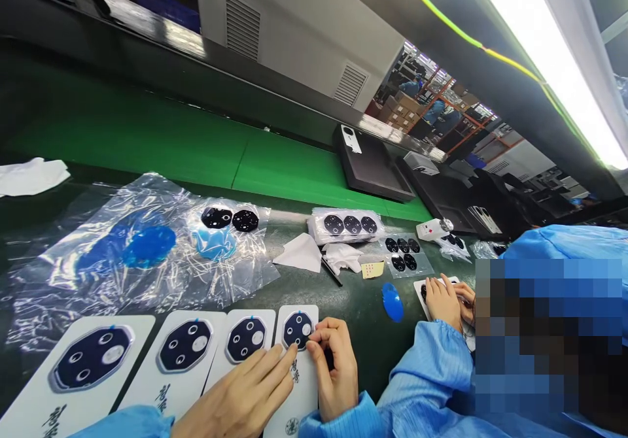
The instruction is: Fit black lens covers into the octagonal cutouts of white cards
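Observation:
Several white phone back covers [142, 386] lie in a row along the near edge, each with a dark octagonal camera plate [189, 345]. On the rightmost cover [307, 392], my left hand [240, 392] lies with fingers stretched out, their tips by the lower edge of its camera plate [297, 329]. My right hand [338, 366] is at that plate's right edge, thumb and forefinger pinched together. Whatever is between those fingertips is too small to make out. Small blue tabs show at the top of the camera plates.
Clear plastic film [147, 248] with loose black plates covers the left. Beyond the covers are a stack of plates [348, 225], white wipes [299, 253], a black pen [331, 271] and a blue disc [392, 302]. A co-worker's hands [444, 301] work at right. Black trays [375, 170] stand behind.

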A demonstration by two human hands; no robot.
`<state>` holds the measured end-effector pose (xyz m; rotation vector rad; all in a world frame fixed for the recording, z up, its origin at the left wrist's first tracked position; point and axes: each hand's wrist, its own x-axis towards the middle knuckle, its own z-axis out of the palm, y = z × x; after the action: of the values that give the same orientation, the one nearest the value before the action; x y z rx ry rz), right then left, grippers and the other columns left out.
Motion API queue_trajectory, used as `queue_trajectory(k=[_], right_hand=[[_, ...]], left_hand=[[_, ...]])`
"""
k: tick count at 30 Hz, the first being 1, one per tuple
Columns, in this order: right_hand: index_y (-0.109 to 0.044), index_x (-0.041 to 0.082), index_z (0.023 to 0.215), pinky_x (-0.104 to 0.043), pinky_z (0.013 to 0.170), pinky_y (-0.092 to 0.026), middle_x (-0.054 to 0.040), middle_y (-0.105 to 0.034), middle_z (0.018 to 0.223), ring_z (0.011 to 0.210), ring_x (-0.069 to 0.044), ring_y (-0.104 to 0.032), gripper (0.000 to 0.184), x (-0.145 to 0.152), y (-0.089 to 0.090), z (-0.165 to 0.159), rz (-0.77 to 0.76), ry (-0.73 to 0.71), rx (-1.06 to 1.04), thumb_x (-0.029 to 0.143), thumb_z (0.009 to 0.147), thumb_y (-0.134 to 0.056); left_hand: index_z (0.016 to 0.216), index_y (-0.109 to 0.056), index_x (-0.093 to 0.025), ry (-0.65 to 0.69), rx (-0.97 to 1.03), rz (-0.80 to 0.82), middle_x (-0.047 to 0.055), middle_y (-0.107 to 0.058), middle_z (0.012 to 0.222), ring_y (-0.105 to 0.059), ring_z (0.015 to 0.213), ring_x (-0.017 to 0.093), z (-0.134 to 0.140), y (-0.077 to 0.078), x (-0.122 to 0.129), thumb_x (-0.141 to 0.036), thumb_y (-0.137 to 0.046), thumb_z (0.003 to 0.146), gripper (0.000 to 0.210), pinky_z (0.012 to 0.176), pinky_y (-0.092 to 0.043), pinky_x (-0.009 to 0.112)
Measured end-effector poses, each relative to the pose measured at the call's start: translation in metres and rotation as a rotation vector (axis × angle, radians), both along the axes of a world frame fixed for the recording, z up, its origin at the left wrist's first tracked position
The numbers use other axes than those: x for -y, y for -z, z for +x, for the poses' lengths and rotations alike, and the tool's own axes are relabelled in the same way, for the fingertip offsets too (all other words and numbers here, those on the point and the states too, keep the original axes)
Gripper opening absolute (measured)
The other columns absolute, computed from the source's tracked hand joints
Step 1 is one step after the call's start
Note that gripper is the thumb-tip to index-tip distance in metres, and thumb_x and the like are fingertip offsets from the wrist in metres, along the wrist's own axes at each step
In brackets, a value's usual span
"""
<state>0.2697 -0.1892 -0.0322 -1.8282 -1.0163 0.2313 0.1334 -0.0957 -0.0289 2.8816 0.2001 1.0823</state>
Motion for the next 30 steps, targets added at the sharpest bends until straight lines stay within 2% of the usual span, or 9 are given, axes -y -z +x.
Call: queue_trajectory(k=[6, 11, 15, 20, 30], right_hand=[[-0.059, 0.027, 0.079, -0.032, 0.061, -0.049, -0.0046, -0.057, 0.087, 0.069, -0.016, -0.053, 0.017, -0.002, -0.004, -0.003, -0.015, 0.021, 0.052, 0.020, 0.090, -0.048], [-0.057, 0.026, 0.083, -0.030, 0.066, -0.051, -0.0048, -0.053, 0.094, 0.072, -0.015, -0.054, 0.017, -0.001, -0.005, -0.003, -0.053, -0.006, 0.128, 0.016, 0.090, -0.045], [-0.056, 0.023, 0.084, -0.029, 0.074, -0.048, -0.0043, -0.048, 0.098, 0.086, -0.017, -0.052, 0.019, -0.002, -0.004, -0.002, -0.104, -0.052, 0.285, 0.009, 0.087, -0.044], [-0.055, 0.022, 0.081, -0.031, 0.073, -0.043, -0.0036, -0.045, 0.097, 0.086, -0.018, -0.045, 0.021, -0.007, -0.006, -0.001, -0.160, -0.051, 0.498, 0.003, 0.083, -0.045], [-0.058, 0.021, 0.080, -0.032, 0.074, -0.040, -0.0028, -0.042, 0.093, 0.086, -0.019, -0.042, 0.020, -0.008, -0.010, 0.004, -0.168, -0.066, 0.483, 0.003, 0.083, -0.050]], left_hand=[[0.087, -0.059, -0.017, -0.001, -0.003, -0.006, 0.004, -0.070, 0.101, -0.057, 0.090, 0.017, 0.002, 0.000, -0.001, -0.002, -0.022, 0.093, 0.040, 0.087, -0.036, 0.032], [0.090, -0.060, -0.017, -0.018, -0.008, -0.003, 0.002, -0.070, 0.101, -0.056, 0.092, 0.016, 0.002, 0.002, 0.000, 0.000, -0.020, 0.092, 0.044, 0.087, -0.035, 0.031], [0.090, -0.060, -0.017, -0.011, 0.001, -0.008, 0.003, -0.070, 0.100, -0.056, 0.090, 0.016, 0.002, 0.004, 0.001, 0.001, -0.021, 0.091, 0.043, 0.088, -0.034, 0.032], [0.089, -0.060, -0.017, -0.013, -0.004, -0.005, 0.004, -0.069, 0.099, -0.056, 0.089, 0.016, 0.001, 0.002, 0.001, 0.002, -0.021, 0.090, 0.043, 0.088, -0.033, 0.033], [0.086, -0.059, -0.016, -0.023, -0.031, -0.007, 0.004, -0.070, 0.100, -0.057, 0.090, 0.016, 0.002, -0.002, 0.001, 0.004, -0.019, 0.089, 0.045, 0.088, -0.033, 0.034]])
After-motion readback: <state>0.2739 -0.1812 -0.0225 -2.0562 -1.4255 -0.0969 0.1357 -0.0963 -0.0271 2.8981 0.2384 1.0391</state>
